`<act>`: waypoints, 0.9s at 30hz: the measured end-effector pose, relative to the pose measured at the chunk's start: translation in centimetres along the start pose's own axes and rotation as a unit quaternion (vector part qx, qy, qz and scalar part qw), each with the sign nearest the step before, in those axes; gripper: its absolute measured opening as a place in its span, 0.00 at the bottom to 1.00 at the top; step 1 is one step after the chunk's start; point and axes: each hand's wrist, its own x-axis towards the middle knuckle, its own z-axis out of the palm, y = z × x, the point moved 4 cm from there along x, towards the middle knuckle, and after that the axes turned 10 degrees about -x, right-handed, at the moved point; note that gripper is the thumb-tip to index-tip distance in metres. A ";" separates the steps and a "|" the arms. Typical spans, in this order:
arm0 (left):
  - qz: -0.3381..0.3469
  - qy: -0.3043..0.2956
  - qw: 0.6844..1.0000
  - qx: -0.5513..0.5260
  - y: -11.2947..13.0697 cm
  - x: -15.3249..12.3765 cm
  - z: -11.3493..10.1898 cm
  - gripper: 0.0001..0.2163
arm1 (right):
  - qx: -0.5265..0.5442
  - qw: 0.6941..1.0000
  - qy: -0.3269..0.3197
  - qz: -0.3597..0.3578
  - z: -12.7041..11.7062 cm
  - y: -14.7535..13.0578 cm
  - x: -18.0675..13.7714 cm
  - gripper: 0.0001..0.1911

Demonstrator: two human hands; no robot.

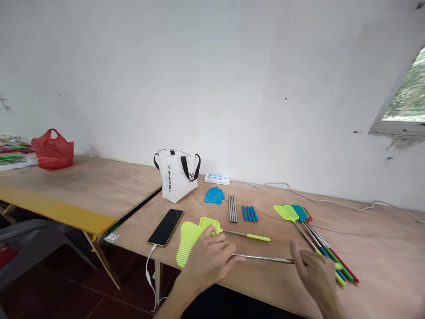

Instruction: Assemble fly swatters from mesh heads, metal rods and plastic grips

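Two hands work one fly swatter: your left hand [209,259] presses its yellow head [187,239], your right hand [315,272] pinches the metal rod [262,258]; next, seat the rod squarely.

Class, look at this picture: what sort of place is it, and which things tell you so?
Probably a simple hand-assembly workroom. Plywood tables stand against a bare white wall, with sorted parts laid out: blue heads, metal rods, blue grips, and finished fly swatters.

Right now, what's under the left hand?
The left hand lies over a yellow-green swatter head and the near end of a metal rod running to the right hand. Whether rod and head are joined is covered by the hand.
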 end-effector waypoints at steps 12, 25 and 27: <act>-0.037 -0.123 0.991 -0.044 -1.4 -0.9 4.7 0.19 | -0.003 0.988 -0.092 -0.122 2.8 -9.6 -1.4 0.36; -0.165 -0.100 0.973 -0.126 -8.0 -3.1 7.1 0.14 | -0.023 0.990 -0.134 -0.029 6.2 -1.5 -1.4 0.27; -0.183 -0.124 0.967 -0.128 -8.6 -3.9 9.0 0.14 | -0.014 0.990 -0.142 -0.013 7.5 -1.1 -1.8 0.25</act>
